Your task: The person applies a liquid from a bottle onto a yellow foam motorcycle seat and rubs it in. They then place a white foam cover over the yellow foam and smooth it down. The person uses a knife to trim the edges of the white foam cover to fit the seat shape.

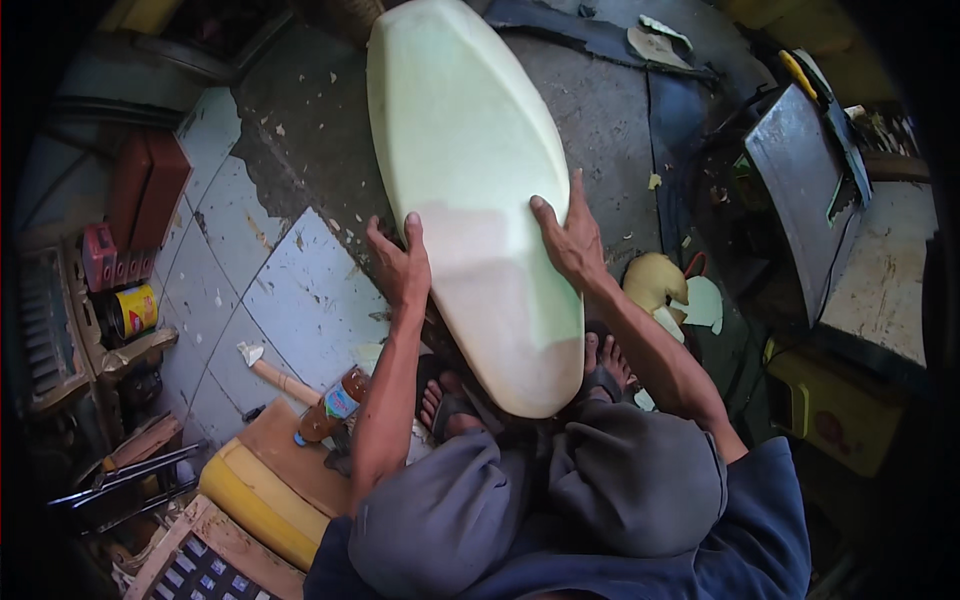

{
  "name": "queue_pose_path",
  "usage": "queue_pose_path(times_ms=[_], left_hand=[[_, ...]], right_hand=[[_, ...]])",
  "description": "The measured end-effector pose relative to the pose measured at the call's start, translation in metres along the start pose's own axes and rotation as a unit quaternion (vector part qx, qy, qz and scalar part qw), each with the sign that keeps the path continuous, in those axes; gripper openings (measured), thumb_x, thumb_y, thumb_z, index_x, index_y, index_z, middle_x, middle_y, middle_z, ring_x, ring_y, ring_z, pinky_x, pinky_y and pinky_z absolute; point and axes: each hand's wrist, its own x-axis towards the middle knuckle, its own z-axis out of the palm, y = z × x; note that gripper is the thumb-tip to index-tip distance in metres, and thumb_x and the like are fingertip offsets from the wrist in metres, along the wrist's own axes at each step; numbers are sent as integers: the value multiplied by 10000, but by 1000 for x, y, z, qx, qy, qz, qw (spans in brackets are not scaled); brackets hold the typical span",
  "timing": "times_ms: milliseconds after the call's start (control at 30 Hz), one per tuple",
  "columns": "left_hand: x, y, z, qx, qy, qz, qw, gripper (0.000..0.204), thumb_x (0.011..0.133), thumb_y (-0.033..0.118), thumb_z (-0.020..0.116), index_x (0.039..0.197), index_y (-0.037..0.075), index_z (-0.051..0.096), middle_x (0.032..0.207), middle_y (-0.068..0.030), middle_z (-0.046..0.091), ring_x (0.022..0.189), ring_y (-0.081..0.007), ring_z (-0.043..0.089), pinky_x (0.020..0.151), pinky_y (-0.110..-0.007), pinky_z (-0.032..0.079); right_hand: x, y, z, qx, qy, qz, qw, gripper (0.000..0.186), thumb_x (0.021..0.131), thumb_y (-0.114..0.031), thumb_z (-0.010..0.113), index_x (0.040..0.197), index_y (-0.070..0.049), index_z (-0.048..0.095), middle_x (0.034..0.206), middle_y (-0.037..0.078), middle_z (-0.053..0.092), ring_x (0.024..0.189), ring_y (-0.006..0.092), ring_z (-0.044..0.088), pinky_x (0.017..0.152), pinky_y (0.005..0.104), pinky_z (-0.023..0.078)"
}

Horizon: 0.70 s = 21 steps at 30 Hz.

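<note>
A long, pale green and cream motorcycle seat foam lies lengthwise in front of me, its narrower end between my feet. Pinkish and greener patches show on its near half. My left hand grips its left edge, thumb up along the side. On the opposite edge my right hand clasps it, with the thumb on the top surface and the fingers down the side. The foam's underside is hidden, as are the fingertips beneath its edges.
At left, a hammer and an amber bottle lie on tiles near a yellow foam piece. Foam scraps sit right of my feet. A grey panel leans at right, above a yellow box.
</note>
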Motion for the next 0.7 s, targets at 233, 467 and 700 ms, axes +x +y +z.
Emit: queue_pose_path(times_ms=[233, 467, 700], left_hand=[[-79, -17, 20, 56, -13, 56, 997, 803, 1046, 424, 532, 1550, -107, 202, 1494, -398, 378, 1335, -497, 485, 1095, -517, 420], [-84, -15, 24, -1, -28, 56, 998, 751, 1064, 362, 440, 1575, -105, 149, 1479, -387, 390, 1312, -490, 506, 1073, -496, 441], [-89, -29, 35, -21, -12, 105, 994, 784, 1061, 386, 428, 1580, -113, 116, 1502, -395, 348, 1314, -485, 506, 1079, -495, 437]], right_hand=[[-39, 19, 0, 9, -8, 32, 999, 864, 1027, -547, 502, 1583, 56, 230, 1532, 342, 420, 1407, 470, 455, 1174, 455, 362], [-50, 34, 7, 4, 5, 24, 1000, 860, 1044, -545, 473, 1574, 81, 217, 1542, 362, 380, 1403, 479, 449, 1169, 466, 367], [-50, 51, 9, 15, -5, -25, 1000, 881, 1050, -547, 435, 1578, 99, 154, 1581, 366, 305, 1444, 488, 390, 1188, 454, 340]])
